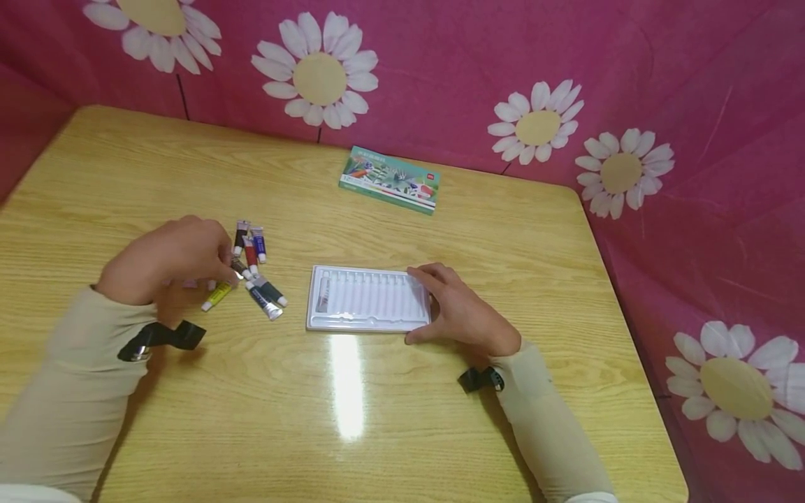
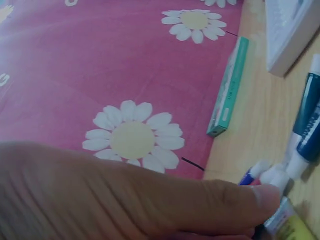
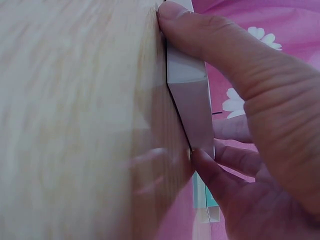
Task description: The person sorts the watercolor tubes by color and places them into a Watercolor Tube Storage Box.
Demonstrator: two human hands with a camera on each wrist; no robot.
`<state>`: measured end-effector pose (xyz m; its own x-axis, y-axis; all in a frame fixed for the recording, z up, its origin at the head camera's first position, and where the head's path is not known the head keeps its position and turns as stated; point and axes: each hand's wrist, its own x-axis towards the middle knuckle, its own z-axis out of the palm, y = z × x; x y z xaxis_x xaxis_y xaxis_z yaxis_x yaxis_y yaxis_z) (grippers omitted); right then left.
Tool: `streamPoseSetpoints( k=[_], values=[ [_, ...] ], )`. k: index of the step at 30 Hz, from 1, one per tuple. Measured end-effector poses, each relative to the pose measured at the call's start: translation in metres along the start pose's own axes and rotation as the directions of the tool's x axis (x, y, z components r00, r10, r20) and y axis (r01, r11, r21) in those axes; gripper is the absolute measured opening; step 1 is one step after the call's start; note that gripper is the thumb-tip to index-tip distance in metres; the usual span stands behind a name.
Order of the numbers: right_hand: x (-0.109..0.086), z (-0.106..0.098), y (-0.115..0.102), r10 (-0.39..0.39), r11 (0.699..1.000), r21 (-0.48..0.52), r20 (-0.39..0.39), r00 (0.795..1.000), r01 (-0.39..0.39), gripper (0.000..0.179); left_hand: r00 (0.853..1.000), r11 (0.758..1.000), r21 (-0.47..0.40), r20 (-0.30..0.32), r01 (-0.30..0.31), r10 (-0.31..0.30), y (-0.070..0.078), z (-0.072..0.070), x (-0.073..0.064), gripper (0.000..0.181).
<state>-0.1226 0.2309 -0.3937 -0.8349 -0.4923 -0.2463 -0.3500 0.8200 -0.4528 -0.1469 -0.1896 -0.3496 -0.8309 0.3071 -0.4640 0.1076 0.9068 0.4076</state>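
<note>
Over to the left side, where the scattered paint tubes point(image 1: 256, 288) are being met by the left hand point(image 1: 172, 255)! Its thumb and fingers are brought narrowly together, low beside a brown tube point(image 1: 239, 267), and in the left wrist view the thumb is seen set against a white cap point(image 2: 275, 177); whether anything is pinched there cannot be told, as the other fingertips are hidden. Just beyond, a black tube point(image 1: 242, 237), a blue tube point(image 1: 260, 246) and a red tube point(image 1: 251, 256) are bunched close, while a yellow tube point(image 1: 216, 296) is found on the near side, and two dark tubes point(image 1: 263, 300) are laid together to the right, one partly over the other.

Across to the white tray point(image 1: 377, 297), lying flat at the middle of the tabletop point(image 1: 428, 433): its right end is gripped by the right hand point(image 1: 462, 311), thumb at the near corner, fingers spread wide around to the far one. The leftmost slot is filled by a single pale tube point(image 1: 323, 295).

Farther back, a green box point(image 1: 390, 180) with a printed picture is set near the far edge, backed by a pink cloth point(image 1: 434, 63) covered in white daisies
</note>
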Motion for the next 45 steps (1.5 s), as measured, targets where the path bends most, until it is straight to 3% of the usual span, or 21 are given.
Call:
streamPoseSetpoints(
  k=[8, 16, 23, 31, 35, 38, 41, 45],
  values=[
    [0.000, -0.001, -0.002, 0.008, 1.000, 0.007, 0.004, 1.000, -0.008, 0.113, 0.998, 0.996, 0.075, 0.043, -0.037, 0.034, -0.001, 0.005, 0.002, 0.019],
    [0.000, 0.000, -0.001, 0.009, 1.000, 0.013, 0.005, 1.000, -0.009, 0.113, 0.989, 0.984, 0.111, 0.050, -0.141, 0.136, 0.002, 0.010, 0.003, 0.012],
    [-0.001, -0.001, -0.001, 0.003, 1.000, 0.011, 0.002, 1.000, -0.003, 0.113, 0.990, 0.994, 0.042, 0.099, -0.105, 0.100, 0.008, 0.012, 0.002, 0.021],
    [-0.001, -0.001, -0.002, 0.013, 1.000, 0.019, 0.007, 1.000, -0.013, 0.113, 0.989, 0.994, 0.072, 0.130, -0.085, 0.075, 0.013, 0.012, 0.000, 0.017],
    [-0.001, 0.000, -0.001, 0.026, 0.999, 0.023, 0.013, 1.000, -0.027, 0.113, 0.990, 0.994, 0.063, 0.113, -0.092, 0.084, 0.013, 0.011, -0.005, 0.014],
    [-0.001, 0.000, -0.001, 0.025, 0.999, 0.021, 0.015, 1.000, -0.025, 0.113, 0.991, 0.992, 0.040, 0.077, -0.116, 0.112, 0.013, 0.011, -0.010, 0.010],
    [-0.001, 0.000, -0.001, 0.021, 1.000, 0.019, 0.015, 1.000, -0.021, 0.113, 0.983, 0.983, 0.034, 0.040, -0.179, 0.178, 0.015, 0.010, -0.012, 0.006],
    [-0.001, 0.000, -0.002, 0.015, 1.000, 0.015, 0.010, 1.000, -0.015, 0.113, 0.952, 0.951, 0.063, -0.035, -0.302, 0.304, 0.022, 0.011, -0.011, 0.008]
  ],
)
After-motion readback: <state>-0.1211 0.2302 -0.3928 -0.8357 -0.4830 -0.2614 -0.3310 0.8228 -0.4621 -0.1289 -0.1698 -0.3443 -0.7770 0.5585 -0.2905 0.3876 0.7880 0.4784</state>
